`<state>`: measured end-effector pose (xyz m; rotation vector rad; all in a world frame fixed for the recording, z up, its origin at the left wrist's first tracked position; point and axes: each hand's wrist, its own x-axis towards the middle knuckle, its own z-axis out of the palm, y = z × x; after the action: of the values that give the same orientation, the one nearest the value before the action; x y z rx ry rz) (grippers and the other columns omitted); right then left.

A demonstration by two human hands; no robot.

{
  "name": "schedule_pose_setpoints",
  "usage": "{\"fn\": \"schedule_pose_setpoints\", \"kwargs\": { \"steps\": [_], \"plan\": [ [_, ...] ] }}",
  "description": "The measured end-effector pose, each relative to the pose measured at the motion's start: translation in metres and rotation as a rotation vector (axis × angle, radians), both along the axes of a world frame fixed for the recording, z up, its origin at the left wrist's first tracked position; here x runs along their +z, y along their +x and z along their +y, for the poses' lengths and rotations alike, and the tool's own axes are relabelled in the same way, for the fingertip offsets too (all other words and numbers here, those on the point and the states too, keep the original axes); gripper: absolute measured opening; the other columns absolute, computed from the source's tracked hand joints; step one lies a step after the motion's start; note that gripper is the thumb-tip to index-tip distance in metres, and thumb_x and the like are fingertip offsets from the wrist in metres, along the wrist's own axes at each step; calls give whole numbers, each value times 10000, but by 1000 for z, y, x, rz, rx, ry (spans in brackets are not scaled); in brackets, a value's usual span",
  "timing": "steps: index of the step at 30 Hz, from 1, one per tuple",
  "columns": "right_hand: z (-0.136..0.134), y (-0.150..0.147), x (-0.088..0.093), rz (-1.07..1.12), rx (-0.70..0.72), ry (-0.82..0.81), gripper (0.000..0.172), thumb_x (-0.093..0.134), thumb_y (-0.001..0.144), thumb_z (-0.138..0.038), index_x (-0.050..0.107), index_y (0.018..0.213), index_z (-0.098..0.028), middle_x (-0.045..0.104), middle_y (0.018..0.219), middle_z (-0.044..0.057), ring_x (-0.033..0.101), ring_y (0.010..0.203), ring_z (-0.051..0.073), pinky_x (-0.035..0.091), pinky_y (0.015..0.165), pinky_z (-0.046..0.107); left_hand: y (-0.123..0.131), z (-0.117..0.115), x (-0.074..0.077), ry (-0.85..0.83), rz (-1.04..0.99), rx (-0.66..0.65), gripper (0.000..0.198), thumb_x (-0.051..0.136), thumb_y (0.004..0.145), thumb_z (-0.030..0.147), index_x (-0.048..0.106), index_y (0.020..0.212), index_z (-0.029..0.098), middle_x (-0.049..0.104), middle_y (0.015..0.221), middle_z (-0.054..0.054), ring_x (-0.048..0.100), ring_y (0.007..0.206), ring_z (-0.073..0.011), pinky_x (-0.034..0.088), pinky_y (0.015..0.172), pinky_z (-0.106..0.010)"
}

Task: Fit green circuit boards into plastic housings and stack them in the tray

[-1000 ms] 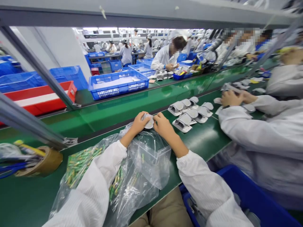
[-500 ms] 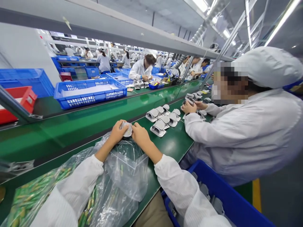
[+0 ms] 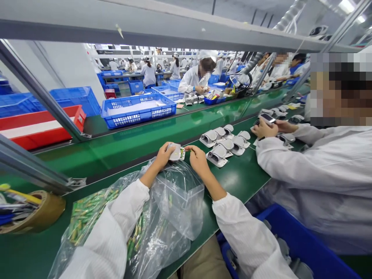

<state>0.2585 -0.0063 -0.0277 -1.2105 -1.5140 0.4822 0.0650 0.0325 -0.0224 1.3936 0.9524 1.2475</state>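
Note:
A small white plastic housing is gripped in my left hand, fingers wrapped round its left side. At its right end a bit of green circuit board shows in an opening. My right hand has its fingers curled, with the fingertips pinched at that open end; whatever they hold is too small to make out. Below both hands lies a clear plastic bag, its left part full of green circuit boards. Several grey-white housings with curved covers stand on the green bench to the right of my right hand.
A co-worker's hands hold a similar device at the right. Beside my right arm stands a blue bin with grey parts. A tape roll holding pens is at left. Past the green conveyor are a blue basket and red tray.
My view has turned left. My right hand has drawn away from the housing's body to its right end, and the housing has turned so the green board inside shows.

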Motion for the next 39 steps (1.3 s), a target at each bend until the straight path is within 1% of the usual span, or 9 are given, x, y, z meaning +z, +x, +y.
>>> {"fn": "schedule_pose_setpoints", "kwargs": {
  "steps": [4,9,14,17,22,26,31,36,39],
  "plan": [
    [-4,-2,4,52,-8,144,351,529,1011,-321,775,1231,-200,729,1295,167,739,1129,254,642,996,434,-1,-1,2,-89,-52,-37,638,806,769,744,698,1076,195,670,774,-19,597,587,-170,500,460,-280],
    [-9,-9,7,128,51,123,321,576,1054,-420,754,1240,-227,715,1292,154,763,1124,248,661,1055,454,0,0,2,-97,-74,-45,629,806,775,747,703,1057,194,662,775,-25,589,593,-166,524,450,-288],
    [-13,-13,10,230,54,96,295,673,997,-457,711,1168,-220,751,1188,136,790,1064,253,693,967,426,0,1,0,-109,-74,-37,621,797,781,736,696,1067,194,680,803,-33,614,621,-173,517,458,-280],
    [-18,-13,14,121,24,154,247,653,1021,-418,746,1156,-232,781,1169,124,779,1049,253,678,980,443,1,1,1,-112,-68,-40,618,791,788,734,691,1070,193,674,779,-28,615,610,-174,515,461,-281],
    [-21,-12,14,31,12,216,164,663,1021,-347,764,1075,-229,798,1082,102,777,928,236,677,907,413,1,1,1,-134,-83,-22,633,810,759,737,683,1050,190,659,751,-20,600,583,-162,509,447,-275],
    [-16,-11,8,-107,61,284,118,625,1044,-275,735,1015,-244,776,1064,89,752,981,236,656,921,406,1,1,2,-167,-129,-16,633,826,735,728,670,1025,188,660,746,-18,605,571,-156,504,441,-267],
    [-9,-9,-1,-333,126,413,114,680,1048,-219,744,956,-241,761,1045,97,691,1025,270,603,944,448,2,2,2,-192,-226,31,617,799,784,722,664,1025,170,651,723,-11,596,538,-147,489,437,-262],
    [-8,-8,-5,-372,150,382,124,666,1060,-216,775,1005,-238,751,1086,108,672,1013,276,610,928,462,0,5,-3,-175,-200,1,600,787,813,720,673,1032,173,662,723,-16,614,540,-158,495,439,-263],
    [-10,-9,-5,-354,132,334,128,658,1040,-214,778,1080,-237,718,1161,121,659,1072,292,622,934,478,-2,6,-5,-157,-170,-11,586,767,824,709,682,1050,175,673,748,-20,617,555,-158,499,438,-260]
  ]
}}
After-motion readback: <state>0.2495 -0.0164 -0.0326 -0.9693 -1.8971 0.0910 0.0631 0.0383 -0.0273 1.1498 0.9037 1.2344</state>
